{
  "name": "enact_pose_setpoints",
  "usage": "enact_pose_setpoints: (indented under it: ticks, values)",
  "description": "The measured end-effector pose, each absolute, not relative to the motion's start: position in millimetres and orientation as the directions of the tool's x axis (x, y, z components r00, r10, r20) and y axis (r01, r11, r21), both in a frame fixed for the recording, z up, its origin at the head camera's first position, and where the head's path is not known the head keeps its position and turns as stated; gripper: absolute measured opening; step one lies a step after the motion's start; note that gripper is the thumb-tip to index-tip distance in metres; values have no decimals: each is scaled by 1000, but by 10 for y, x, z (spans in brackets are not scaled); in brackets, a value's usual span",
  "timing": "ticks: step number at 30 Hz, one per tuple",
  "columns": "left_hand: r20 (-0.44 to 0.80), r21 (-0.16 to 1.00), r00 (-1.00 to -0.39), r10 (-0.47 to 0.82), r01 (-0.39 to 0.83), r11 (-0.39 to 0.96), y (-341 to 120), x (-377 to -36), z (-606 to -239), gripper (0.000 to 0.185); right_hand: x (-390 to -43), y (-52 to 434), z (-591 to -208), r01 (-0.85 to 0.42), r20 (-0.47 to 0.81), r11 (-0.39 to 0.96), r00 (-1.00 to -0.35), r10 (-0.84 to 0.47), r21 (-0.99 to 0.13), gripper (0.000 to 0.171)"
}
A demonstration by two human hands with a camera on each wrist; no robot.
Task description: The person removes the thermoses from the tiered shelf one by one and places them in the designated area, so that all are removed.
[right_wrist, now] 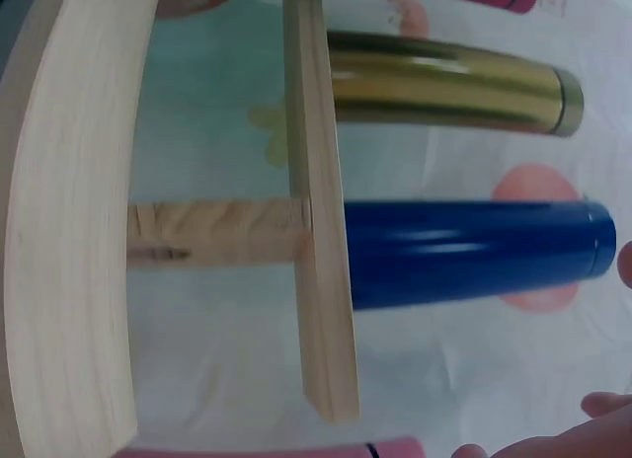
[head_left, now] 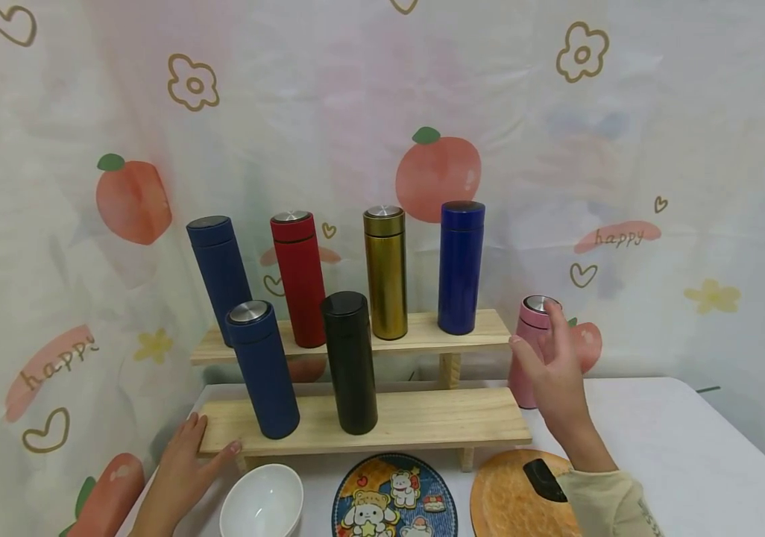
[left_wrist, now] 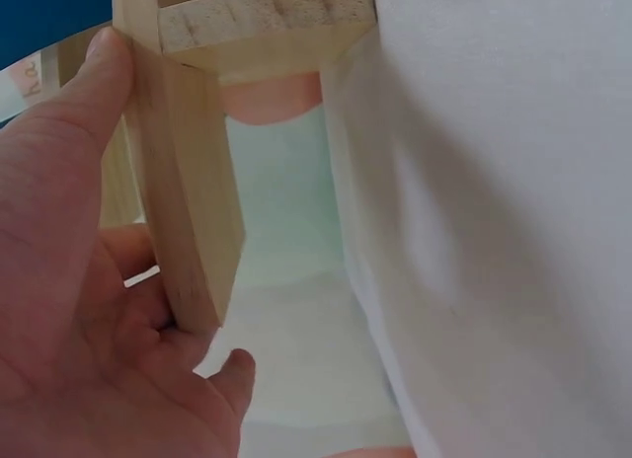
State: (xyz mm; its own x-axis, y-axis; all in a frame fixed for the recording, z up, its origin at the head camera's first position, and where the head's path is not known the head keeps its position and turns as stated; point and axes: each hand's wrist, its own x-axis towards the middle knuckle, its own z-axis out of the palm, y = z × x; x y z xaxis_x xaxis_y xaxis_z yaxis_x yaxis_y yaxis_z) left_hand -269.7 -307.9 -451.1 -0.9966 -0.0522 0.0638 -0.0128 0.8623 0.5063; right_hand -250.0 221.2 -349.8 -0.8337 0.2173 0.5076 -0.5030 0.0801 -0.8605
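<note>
Behind everything we see a pale curtain printed with peaches, flowers and hearts, and in front of it a white surface (head_left: 678, 447) carrying a two-step wooden shelf (head_left: 423, 421). Our left hand (head_left: 181, 470) rests at the near left end of the lower step, fingers lying straight along the wood, thumb against its front edge; the left wrist view shows the thumb and palm pressed to a wooden edge. Our right hand (head_left: 553, 377) is raised with fingers relaxed and spread, just in front of a pink cylindrical flask with a steel cap (head_left: 530, 328), which stands on the surface right of the shelf; we cannot tell whether the fingers touch it. On the lower step stand a navy flask (head_left: 263, 373) and a black flask (head_left: 351, 365). Nearest us lies a white bowl (head_left: 263, 503).
</note>
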Motion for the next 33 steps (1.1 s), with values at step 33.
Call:
enact_pose_setpoints:
  ticks: [33]
  values:
    - [262,505,-965,-13,126,854,-3049,-2653,-4595,91,-2620,1084,-3643,-392,390,27,-919,-67,-920,69]
